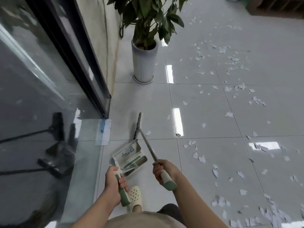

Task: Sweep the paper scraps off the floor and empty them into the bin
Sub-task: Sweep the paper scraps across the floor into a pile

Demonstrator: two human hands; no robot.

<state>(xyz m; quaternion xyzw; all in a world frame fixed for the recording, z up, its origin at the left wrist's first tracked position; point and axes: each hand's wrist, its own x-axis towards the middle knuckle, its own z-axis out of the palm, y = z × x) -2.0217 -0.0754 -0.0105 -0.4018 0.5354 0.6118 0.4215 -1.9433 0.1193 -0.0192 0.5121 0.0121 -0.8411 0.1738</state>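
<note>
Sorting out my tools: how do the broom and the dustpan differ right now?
The broom is in the right hand, the dustpan in the left hand. The broom ends in a narrow dark brush, the dustpan in a wide pale tray. Both have cream-and-green grips.

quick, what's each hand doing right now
Left hand: closed around the dustpan handle.
Right hand: closed around the broom handle.
</note>
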